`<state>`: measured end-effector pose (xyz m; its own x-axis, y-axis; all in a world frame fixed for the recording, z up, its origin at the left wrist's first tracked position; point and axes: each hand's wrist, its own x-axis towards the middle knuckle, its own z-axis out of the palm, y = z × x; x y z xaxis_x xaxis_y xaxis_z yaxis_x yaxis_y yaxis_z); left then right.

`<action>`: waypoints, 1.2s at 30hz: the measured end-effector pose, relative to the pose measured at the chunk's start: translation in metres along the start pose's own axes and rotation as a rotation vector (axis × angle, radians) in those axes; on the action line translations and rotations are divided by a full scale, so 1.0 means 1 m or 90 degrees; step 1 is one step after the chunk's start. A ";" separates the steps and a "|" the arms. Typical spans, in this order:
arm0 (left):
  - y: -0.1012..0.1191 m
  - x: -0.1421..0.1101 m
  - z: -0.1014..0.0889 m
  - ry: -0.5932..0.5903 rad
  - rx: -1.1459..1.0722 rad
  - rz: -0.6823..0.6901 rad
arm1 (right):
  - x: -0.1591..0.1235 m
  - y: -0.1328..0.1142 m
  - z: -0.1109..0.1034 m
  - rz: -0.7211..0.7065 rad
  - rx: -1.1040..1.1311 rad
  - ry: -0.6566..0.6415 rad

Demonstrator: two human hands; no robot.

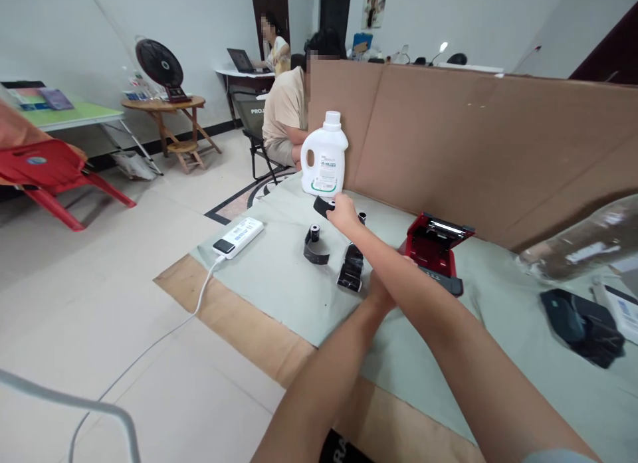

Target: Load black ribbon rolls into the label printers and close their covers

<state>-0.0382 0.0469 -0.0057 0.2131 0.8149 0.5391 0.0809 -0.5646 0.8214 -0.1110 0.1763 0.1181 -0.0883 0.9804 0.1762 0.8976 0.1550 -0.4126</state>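
My right hand [345, 214] reaches across my left arm and is closed on a small black paper roll, whose loose black strip [323, 207] sticks out to the left. My left hand [383, 293] is beside a red and black device [432, 250] that looks like a small printer with its lid up; my right forearm hides most of its fingers. Another small black paper roll [314, 240] stands partly unwound on the cloth. Close to my left hand lies a wider black strip [351, 269], with a further roll [362, 218] behind my right wrist.
A white jug [326, 157] stands against a cardboard wall [438, 137]. A white power strip [239, 237] with a cord lies left on the cloth [279, 290]. At right are a black pouch [581, 323] and a clear plastic package [583, 240]. Two people sit behind.
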 end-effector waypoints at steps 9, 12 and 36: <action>-0.005 0.008 0.010 0.045 0.094 0.103 | -0.009 0.008 0.033 0.052 -0.065 -0.024; -0.006 0.007 0.010 0.058 0.090 0.107 | -0.012 -0.002 0.019 -0.022 -0.049 0.021; 0.040 0.000 -0.019 0.050 0.077 0.081 | -0.037 -0.029 0.020 0.062 0.061 -0.251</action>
<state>-0.0536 0.0271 0.0309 0.1531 0.7413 0.6534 0.1761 -0.6711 0.7201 -0.1428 0.1376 0.1055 -0.1807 0.9598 -0.2148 0.8670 0.0523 -0.4956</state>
